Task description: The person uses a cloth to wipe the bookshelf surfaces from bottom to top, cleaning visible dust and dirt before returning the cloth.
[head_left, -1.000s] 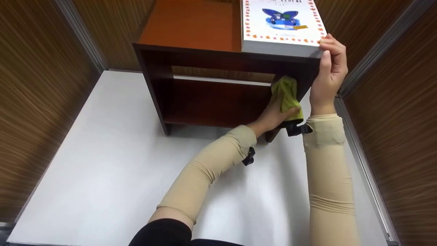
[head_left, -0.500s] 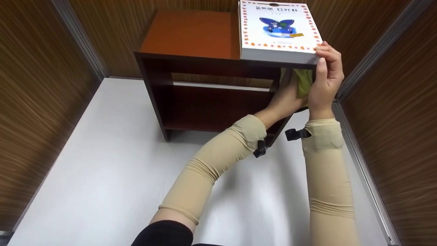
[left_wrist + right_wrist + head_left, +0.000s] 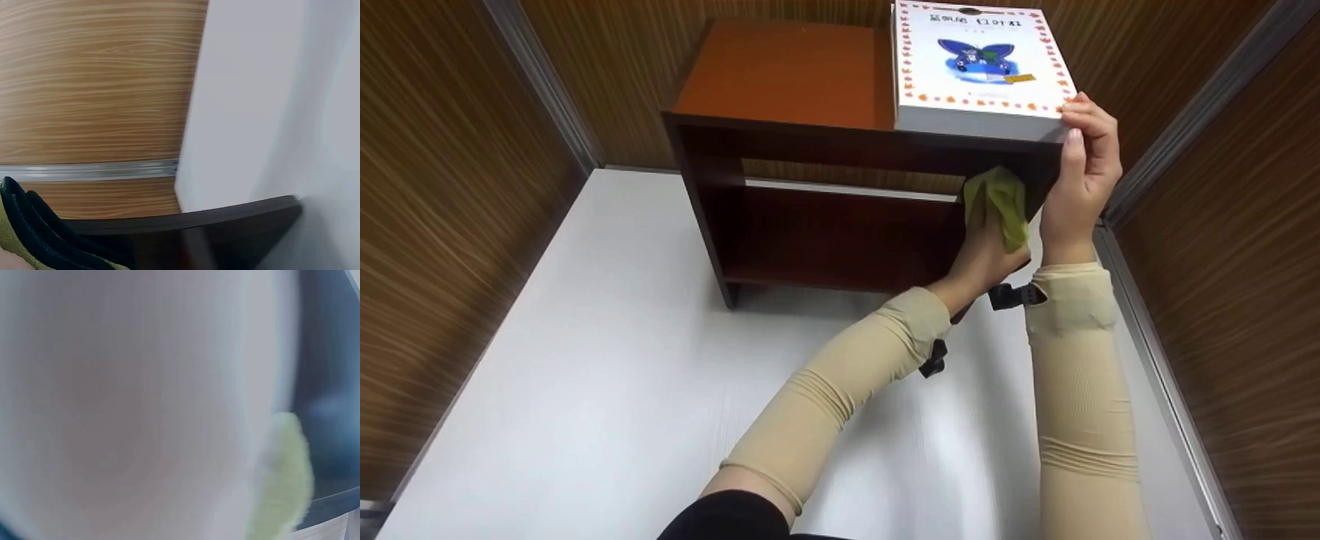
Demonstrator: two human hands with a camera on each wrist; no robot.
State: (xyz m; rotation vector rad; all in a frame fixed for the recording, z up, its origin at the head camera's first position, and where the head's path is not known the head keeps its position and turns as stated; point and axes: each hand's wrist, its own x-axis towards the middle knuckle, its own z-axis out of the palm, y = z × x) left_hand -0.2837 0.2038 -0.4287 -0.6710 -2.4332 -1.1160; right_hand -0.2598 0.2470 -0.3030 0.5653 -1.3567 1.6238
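Observation:
In the head view a small dark-brown wooden shelf (image 3: 780, 75) stands on the white surface. My left hand (image 3: 990, 255) reaches into its front opening and holds a yellow-green cloth (image 3: 1006, 199) against the inner face of the right side panel. The cloth's dark border (image 3: 50, 236) shows in the left wrist view. A thick white book (image 3: 979, 71) with a butterfly on its cover lies on the shelf's top right. My right hand (image 3: 1087, 172) grips the front right corner, fingertips on the book's corner and thumb on the front edge. The right wrist view is mostly blocked by a blurred, close surface.
Wood-grain walls (image 3: 442, 187) with metal strips enclose the white floor surface (image 3: 622, 375) on the left, back and right. The shelf's lower board (image 3: 832, 232) spans its opening. The right wall stands close to my right arm.
My left hand with the cloth went up and deeper along the side panel, then came back down and toward the front. My right hand keeps its grip at the corner.

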